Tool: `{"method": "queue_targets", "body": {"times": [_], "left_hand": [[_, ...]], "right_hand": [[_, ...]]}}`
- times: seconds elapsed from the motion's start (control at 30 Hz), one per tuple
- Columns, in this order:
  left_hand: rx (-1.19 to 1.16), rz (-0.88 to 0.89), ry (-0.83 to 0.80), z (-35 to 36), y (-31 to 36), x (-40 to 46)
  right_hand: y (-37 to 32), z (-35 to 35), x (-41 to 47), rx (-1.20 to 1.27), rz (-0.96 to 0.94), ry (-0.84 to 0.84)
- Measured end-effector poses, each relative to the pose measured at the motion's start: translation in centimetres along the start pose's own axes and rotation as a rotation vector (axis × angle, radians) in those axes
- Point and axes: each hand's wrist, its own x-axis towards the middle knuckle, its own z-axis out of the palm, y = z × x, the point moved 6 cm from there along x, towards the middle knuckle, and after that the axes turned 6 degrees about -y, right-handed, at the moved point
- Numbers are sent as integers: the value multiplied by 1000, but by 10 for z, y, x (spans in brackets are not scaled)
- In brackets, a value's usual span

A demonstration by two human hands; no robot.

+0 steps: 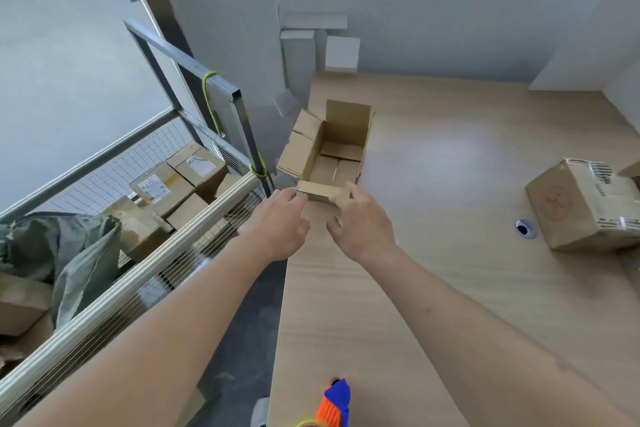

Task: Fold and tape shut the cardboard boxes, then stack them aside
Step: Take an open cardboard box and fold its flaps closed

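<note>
The open brown cardboard box [332, 152] sits at the left edge of my pale wooden table [450, 253], its long axis running from near to far, mouth upward, with its left and far flaps standing up. No print shows on it. My left hand [282, 222] and right hand [360, 218] are a little apart at its near end, fingertips curled onto the near short flap [323, 191], which leans inward. One more box, a taped brown carton [585, 204], lies at the right, well apart, with a faint red round stamp and barcode stickers I cannot read. Left of the table, a wire-mesh metal cart [145, 239] holds at least five brown parcels [162, 184], two showing white labels too small to read. At the near edge lies one blue-and-orange tape dispenser [334, 404]
</note>
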Motion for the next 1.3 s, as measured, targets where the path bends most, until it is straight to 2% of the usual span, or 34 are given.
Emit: {"method": "queue_targets", "body": {"times": [0.2,0.3,0.4,0.6,0.77,0.93,1.3], "left_hand": [[186,119,-48,23,-16,71],[186,148,-88,33,-23,97],[165,177,-103,39,-28,115],[157,236,-107,44,-34,127],[169,218,-121,44,-24,116],[242,222,-212,56,10,80],[196,105,-167,65,50,-33]], "right_hand": [[11,21,61,-142,36,47],[21,31,86,-214,151,9],[32,36,109,-160,273,-20],[40,44,118,-93,292,-17],[42,42,97,-117,301,-18],[50,30,52,-164,257,73],[75,46,-63,-175,167,-2]]}}
